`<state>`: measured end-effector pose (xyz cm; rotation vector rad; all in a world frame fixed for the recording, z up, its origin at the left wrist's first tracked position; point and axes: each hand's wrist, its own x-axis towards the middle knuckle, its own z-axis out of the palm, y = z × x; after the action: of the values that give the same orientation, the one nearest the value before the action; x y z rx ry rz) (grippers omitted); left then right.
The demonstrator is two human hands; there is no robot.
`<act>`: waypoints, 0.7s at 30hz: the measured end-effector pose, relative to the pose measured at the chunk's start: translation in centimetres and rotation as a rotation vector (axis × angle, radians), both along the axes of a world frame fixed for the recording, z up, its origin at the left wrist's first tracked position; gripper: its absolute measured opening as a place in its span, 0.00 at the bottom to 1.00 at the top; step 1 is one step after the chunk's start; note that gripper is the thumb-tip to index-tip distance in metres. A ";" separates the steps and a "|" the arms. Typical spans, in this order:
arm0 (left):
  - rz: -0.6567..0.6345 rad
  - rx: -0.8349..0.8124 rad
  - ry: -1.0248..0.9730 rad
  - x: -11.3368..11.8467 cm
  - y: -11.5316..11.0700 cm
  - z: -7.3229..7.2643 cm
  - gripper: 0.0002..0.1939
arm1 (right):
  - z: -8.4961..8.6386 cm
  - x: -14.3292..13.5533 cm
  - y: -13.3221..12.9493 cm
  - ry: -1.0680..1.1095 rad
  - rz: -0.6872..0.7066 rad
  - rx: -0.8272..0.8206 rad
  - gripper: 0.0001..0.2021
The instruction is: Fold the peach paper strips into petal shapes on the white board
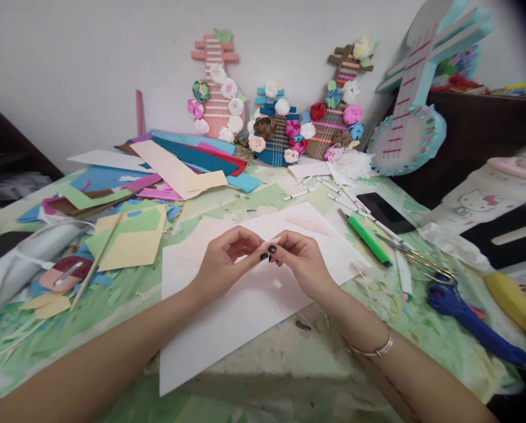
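Observation:
My left hand and my right hand meet over a large white sheet of paper. Between the pinched fingertips of both is a small piece of pale pink paper, mostly covered by the fingers. Its full shape is hidden. A curved pale pink paper scrap lies on the white sheet beyond my right hand.
Coloured paper strips and yellow-green paper squares lie to the left. On the right are a green cutter, gold-handled scissors, a phone and a blue-handled tool. Flower-covered paper instruments lean against the wall.

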<state>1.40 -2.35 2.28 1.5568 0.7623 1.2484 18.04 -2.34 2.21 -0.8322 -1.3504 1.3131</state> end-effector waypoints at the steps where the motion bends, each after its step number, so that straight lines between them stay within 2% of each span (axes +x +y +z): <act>1: -0.001 0.012 0.006 0.0 0.0 0.0 0.06 | 0.0 0.0 0.0 0.000 0.000 -0.004 0.12; 12: 0.038 0.088 0.023 -0.2 0.1 0.2 0.05 | -0.3 0.1 -0.1 0.006 0.020 -0.043 0.12; 21: 0.040 0.004 0.031 -0.4 0.3 0.1 0.06 | -0.4 0.1 -0.1 0.013 0.032 -0.037 0.12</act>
<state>0.97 -2.03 2.39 1.5742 0.8144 1.2579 18.09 -2.39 1.77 -0.8289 -1.3379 1.3701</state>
